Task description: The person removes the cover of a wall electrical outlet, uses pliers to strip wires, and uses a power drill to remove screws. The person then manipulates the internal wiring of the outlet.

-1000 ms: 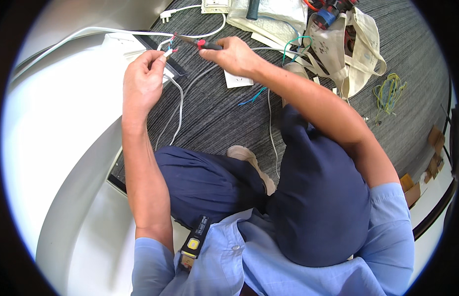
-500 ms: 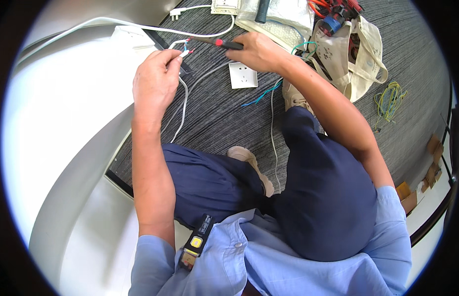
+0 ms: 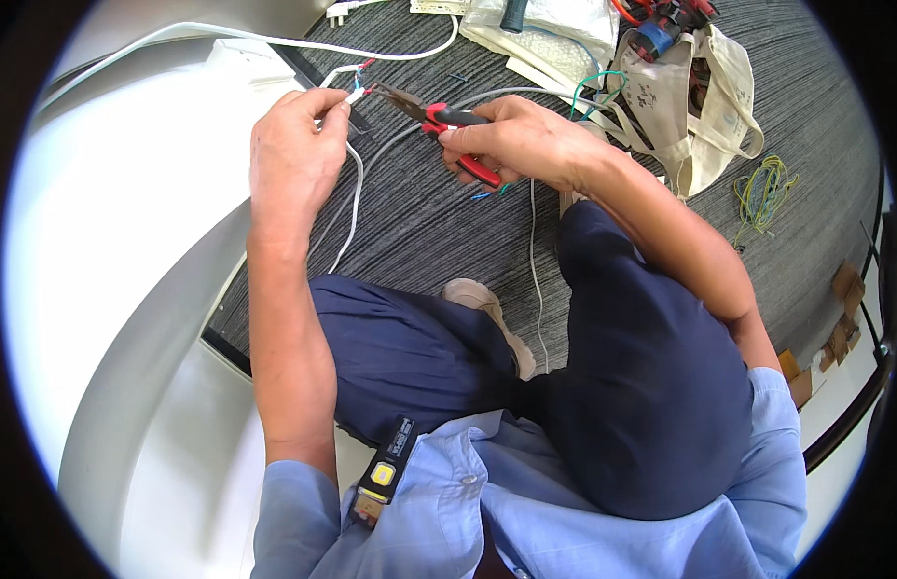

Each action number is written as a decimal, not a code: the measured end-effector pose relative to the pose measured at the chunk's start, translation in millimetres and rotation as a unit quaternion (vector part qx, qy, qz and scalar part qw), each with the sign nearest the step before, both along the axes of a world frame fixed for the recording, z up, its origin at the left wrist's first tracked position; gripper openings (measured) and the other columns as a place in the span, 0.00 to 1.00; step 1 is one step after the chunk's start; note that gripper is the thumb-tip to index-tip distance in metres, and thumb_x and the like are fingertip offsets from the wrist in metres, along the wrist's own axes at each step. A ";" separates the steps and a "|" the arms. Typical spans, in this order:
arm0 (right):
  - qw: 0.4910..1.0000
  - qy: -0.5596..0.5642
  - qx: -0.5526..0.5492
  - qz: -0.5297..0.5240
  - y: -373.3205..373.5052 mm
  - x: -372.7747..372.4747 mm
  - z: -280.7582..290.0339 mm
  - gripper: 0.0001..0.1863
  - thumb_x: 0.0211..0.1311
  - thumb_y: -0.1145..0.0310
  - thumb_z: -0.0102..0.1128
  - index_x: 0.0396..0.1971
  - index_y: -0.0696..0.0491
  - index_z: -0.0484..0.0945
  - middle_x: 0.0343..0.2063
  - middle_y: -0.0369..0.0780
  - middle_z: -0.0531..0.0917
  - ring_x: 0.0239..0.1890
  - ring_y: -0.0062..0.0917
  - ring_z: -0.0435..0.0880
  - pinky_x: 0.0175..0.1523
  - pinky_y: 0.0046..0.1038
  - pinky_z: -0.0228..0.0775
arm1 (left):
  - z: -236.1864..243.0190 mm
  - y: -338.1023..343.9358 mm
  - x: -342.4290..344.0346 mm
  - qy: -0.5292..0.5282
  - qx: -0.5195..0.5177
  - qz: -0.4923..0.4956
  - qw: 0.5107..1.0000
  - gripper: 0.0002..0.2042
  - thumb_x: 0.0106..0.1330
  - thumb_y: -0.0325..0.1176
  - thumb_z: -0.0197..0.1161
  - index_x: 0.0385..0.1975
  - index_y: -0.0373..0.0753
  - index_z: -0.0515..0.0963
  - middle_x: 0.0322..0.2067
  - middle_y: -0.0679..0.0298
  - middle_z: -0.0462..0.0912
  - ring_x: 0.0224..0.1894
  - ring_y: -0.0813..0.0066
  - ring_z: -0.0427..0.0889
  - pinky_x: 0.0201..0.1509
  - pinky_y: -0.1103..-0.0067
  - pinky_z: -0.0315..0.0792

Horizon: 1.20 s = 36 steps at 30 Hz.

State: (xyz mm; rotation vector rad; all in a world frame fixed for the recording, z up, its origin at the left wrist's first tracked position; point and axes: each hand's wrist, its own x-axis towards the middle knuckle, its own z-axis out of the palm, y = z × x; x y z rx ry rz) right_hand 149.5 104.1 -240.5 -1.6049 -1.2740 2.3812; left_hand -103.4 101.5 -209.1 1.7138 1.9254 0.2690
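Observation:
My left hand [image 3: 299, 159] pinches a white cable [image 3: 355, 96] near its stripped end, where thin red and blue wires [image 3: 359, 81] stick out. In my right hand [image 3: 525, 140] is a pair of pliers [image 3: 435, 120] with red and black handles, the handles spread apart. Their dark, narrow jaws [image 3: 398, 99] point left, with the tips close to a red wire end beside my left fingertips. Whether the jaws touch the wire I cannot tell. From my left hand the cable hangs down toward my knee.
Grey carpet [image 3: 419, 232] lies under my legs, with a white curved panel [image 3: 130, 193] at left. A canvas bag [image 3: 704, 116] holding tools, a coil of yellow-green wire [image 3: 765, 193], plastic packaging [image 3: 564, 39] and a white plug [image 3: 338, 13] lie around. Another grey cable [image 3: 400, 140] crosses the floor.
My right hand has come nearer to me and turned, so both plier handles and the jaws now show. It covers the white socket plate seen before. My left hand has shifted slightly left.

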 end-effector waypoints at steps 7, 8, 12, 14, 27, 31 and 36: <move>1.000 0.001 0.015 0.008 -0.4 -4.9 -5.1 0.19 0.63 0.54 0.65 0.32 0.58 0.87 0.24 0.36 0.84 0.26 0.19 0.80 0.34 0.25 0.71 | 1.3 0.9 -0.4 0.005 -0.008 -0.002 1.000 0.12 0.68 0.36 0.66 0.43 0.35 0.89 0.33 0.53 0.86 0.34 0.57 0.85 0.44 0.68 0.77; 1.000 -0.003 0.019 0.019 -0.2 -5.2 -7.4 0.20 0.63 0.54 0.65 0.31 0.58 0.87 0.24 0.36 0.84 0.26 0.20 0.80 0.34 0.25 0.71 | 1.1 0.7 -0.5 0.001 -0.006 -0.003 1.000 0.12 0.68 0.36 0.66 0.42 0.35 0.89 0.33 0.53 0.86 0.34 0.57 0.85 0.44 0.68 0.77; 0.999 0.014 0.034 0.002 -1.0 -10.0 -12.6 0.21 0.66 0.51 0.62 0.33 0.57 0.86 0.25 0.36 0.85 0.26 0.20 0.82 0.34 0.24 0.74 | 0.8 -0.1 -1.3 0.005 0.004 -0.016 1.000 0.11 0.68 0.36 0.66 0.42 0.36 0.89 0.32 0.53 0.86 0.34 0.58 0.85 0.44 0.68 0.77; 0.999 0.040 0.008 -0.020 -2.3 -11.6 -11.3 0.21 0.68 0.50 0.61 0.34 0.56 0.85 0.26 0.35 0.84 0.27 0.21 0.83 0.35 0.24 0.76 | 0.1 -0.5 -1.0 0.002 0.005 -0.015 1.000 0.11 0.68 0.36 0.67 0.42 0.36 0.89 0.32 0.54 0.86 0.34 0.58 0.85 0.44 0.68 0.77; 0.832 0.257 -0.439 -0.221 -9.0 -1.6 -8.4 0.17 0.77 0.57 0.55 0.29 0.51 0.81 0.32 0.42 0.85 0.30 0.23 0.81 0.30 0.23 0.71 | -20.1 -11.8 14.5 0.113 0.098 -0.074 0.986 0.07 0.66 0.36 0.69 0.35 0.42 0.89 0.32 0.60 0.87 0.38 0.56 0.86 0.44 0.64 0.78; 0.797 0.309 -0.474 -0.213 -10.1 4.1 -12.1 0.18 0.78 0.57 0.54 0.29 0.52 0.81 0.34 0.43 0.86 0.29 0.23 0.80 0.31 0.23 0.72 | -21.7 -11.5 11.3 0.122 0.083 -0.076 0.986 0.09 0.68 0.38 0.68 0.40 0.42 0.89 0.34 0.60 0.88 0.39 0.58 0.86 0.45 0.67 0.77; 0.881 0.225 -0.380 -0.168 -13.5 3.5 -14.4 0.15 0.77 0.58 0.56 0.36 0.54 0.83 0.37 0.44 0.87 0.34 0.28 0.85 0.38 0.30 0.79 | -18.3 -12.5 9.3 0.114 0.112 -0.124 0.979 0.08 0.68 0.34 0.67 0.41 0.40 0.89 0.33 0.59 0.87 0.41 0.56 0.84 0.48 0.64 0.77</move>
